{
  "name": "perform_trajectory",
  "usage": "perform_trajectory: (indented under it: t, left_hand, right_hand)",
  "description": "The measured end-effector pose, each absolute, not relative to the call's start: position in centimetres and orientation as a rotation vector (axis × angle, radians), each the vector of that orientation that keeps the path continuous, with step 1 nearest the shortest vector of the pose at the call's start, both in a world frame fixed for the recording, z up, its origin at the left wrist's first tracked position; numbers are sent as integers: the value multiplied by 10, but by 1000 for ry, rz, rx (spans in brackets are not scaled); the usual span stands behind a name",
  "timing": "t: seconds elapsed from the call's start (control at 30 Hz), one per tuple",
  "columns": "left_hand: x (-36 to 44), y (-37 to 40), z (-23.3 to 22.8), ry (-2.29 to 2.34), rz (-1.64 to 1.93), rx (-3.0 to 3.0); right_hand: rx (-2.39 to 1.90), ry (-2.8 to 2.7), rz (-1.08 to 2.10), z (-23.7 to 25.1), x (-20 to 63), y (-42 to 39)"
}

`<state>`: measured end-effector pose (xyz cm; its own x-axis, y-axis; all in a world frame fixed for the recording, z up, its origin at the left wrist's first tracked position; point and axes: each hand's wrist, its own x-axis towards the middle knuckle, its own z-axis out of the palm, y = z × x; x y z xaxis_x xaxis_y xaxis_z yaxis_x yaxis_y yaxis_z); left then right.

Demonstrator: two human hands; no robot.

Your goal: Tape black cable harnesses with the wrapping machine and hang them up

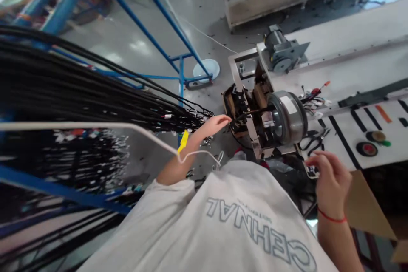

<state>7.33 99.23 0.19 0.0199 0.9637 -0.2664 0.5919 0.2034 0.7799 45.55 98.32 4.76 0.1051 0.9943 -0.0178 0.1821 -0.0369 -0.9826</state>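
Left hand (219, 122): beside machine (252, 134); cannot tell whether grip holds anything.
Right hand (333, 176): fingers bent, near scissors (320, 137); grip unclear.
Reel (295, 117): on machine, bench's (348, 127) left end.
Scissors: near edge.

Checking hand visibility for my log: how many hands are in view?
2: the left hand beside the metal frame, and the right hand near the scissors. No others show.

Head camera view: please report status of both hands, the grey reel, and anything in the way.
Left hand near metal frame, grip unclear. Right hand near scissors, looks empty. Grey reel beside the frame. White cable crosses the foreground.
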Motion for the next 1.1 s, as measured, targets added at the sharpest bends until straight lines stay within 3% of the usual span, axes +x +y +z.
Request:
perform_trajectory:
  t: [0.13, 0.33, 0.57, 0.8, 0.93, 1.1]
  left_hand:
    - [89, 1052, -25, 1529, 510, 1717]
    - [111, 1081, -70, 1168, 415, 1565]
    - [177, 1059, -115, 1114, 390, 817]
    - [195, 1042, -109, 1145, 687, 488]
    - [187, 1037, -102, 1236, 708, 457]
    - [188, 1030, -105, 1308, 655, 591]
  right_hand:
    - [-1420, -1488, 1348, 13, 395, 975]
    - [-1989, -1665, 866, -39, 360, 969]
    - [-2147, -1734, 715, -37, 349, 977]
    - [-2474, -1911, 739, -60, 349, 988]
    - [-2352, -1898, 874, -74, 363, 987]
    - [-2339, -1902, 765, -72, 363, 997]
